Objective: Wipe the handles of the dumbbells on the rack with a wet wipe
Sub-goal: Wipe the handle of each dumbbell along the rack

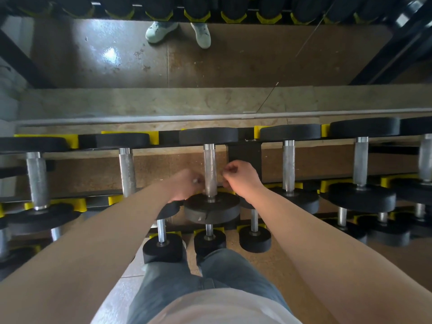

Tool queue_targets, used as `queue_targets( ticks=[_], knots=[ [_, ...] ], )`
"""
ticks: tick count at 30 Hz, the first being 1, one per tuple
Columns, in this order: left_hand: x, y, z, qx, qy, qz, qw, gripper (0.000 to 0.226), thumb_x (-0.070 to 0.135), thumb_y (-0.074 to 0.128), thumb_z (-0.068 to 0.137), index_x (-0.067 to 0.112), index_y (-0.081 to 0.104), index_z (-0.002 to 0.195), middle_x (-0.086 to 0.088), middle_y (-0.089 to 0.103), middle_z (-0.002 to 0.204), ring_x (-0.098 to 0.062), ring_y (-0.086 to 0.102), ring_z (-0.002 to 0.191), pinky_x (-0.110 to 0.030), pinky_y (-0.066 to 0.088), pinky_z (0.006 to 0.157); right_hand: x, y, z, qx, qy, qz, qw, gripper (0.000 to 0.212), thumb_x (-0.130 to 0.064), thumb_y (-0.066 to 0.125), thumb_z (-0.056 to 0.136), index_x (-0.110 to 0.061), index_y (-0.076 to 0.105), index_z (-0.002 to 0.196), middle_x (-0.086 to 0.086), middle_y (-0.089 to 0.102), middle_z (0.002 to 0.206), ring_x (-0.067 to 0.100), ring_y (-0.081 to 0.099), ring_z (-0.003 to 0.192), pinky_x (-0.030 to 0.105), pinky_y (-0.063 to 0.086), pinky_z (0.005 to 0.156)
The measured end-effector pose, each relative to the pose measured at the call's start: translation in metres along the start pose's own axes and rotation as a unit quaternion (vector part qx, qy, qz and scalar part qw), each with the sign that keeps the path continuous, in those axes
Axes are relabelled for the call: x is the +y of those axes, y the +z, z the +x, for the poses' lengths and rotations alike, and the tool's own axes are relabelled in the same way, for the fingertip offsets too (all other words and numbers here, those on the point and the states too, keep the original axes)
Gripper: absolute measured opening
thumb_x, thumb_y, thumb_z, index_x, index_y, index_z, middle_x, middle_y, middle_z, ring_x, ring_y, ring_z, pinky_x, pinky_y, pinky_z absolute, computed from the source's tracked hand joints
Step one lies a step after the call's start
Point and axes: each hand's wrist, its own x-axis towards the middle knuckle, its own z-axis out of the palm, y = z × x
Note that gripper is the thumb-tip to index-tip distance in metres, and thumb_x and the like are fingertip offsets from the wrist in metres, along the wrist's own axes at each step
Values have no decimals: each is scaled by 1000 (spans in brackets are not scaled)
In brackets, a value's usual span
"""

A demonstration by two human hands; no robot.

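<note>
A dumbbell with a knurled steel handle (210, 169) lies on the rack's top row, straight ahead of me. My left hand (185, 187) is just left of the handle with its fingers curled, pinching a small pale bit of wet wipe (196, 181). My right hand (242, 178) is just right of the handle, fingers curled in a pinch level with the left one. Most of the wipe is hidden by the hands and the handle.
More dumbbells (127, 171) (288, 166) lie on either side in yellow cradles (257, 130). Smaller ones (162, 246) sit on the lower row near my legs. A mirror (210, 66) behind the rack reflects the floor and two pale shoes (161, 31).
</note>
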Motion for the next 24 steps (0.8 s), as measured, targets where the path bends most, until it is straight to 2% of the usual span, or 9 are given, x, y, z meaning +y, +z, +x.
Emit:
queue_targets(
  ticks=[3,6,8,12,14,15,19,22,24],
  knots=[
    [-11,9,-3,46,-34,-73,996,17,31,58,104,26,73,99,-1,67,104,-17,59,85,-35,49,81,-1,-2,0,-11,-18,-17,1000,35,-13,62,98,-22,63,132,-10,65,116,11,64,99,27,54,83],
    [-14,9,-9,138,-56,-165,975,21,32,56,105,19,73,102,-3,65,96,-14,55,67,-25,46,59,-4,-1,0,-26,-24,-26,999,54,-3,64,93,-22,55,143,-6,60,129,13,58,112,20,48,77],
    [-11,6,-17,180,-56,-203,961,21,31,56,105,17,72,109,1,62,88,-12,52,63,-22,42,54,-8,-1,0,-5,-28,-46,999,42,-10,66,94,-19,62,134,-6,62,119,11,58,102,18,47,72],
    [5,-3,-33,215,-12,-268,939,13,31,60,102,26,70,96,7,65,88,-11,55,77,-33,50,82,-10,-1,-2,51,-43,-44,997,13,-29,64,98,-22,70,107,-10,66,93,9,64,86,27,53,78],
    [14,-4,-39,204,10,-268,942,10,30,62,101,25,70,99,8,64,86,-7,53,75,-34,48,85,-11,-2,-6,48,-48,-6,998,3,-31,65,97,-30,66,94,-9,69,88,10,69,82,32,60,80],
    [18,-3,-41,200,18,-264,943,11,30,62,101,23,71,101,8,62,83,-6,51,73,-33,46,83,-12,-3,-8,43,-48,12,998,7,-30,67,96,-32,64,90,-8,71,87,11,70,80,33,61,78],
    [33,1,-45,194,36,-238,951,16,31,62,102,20,70,112,8,62,90,-6,52,78,-30,45,80,-15,-11,-18,2,-28,144,989,7,-18,69,95,-18,66,102,3,74,95,14,75,84,30,62,77],
    [41,6,-45,199,34,-230,952,21,33,63,101,20,71,116,9,64,94,-4,54,80,-30,47,83,-14,-19,-27,-83,-5,342,936,9,-8,65,97,-4,64,104,16,75,104,26,75,99,41,61,87],
    [44,8,-44,208,27,-216,954,22,33,65,101,20,71,117,10,65,98,-6,59,88,-32,49,90,-11,-24,-30,-118,0,416,902,9,-5,62,98,0,62,106,19,72,106,32,72,103,43,61,88]
  ],
)
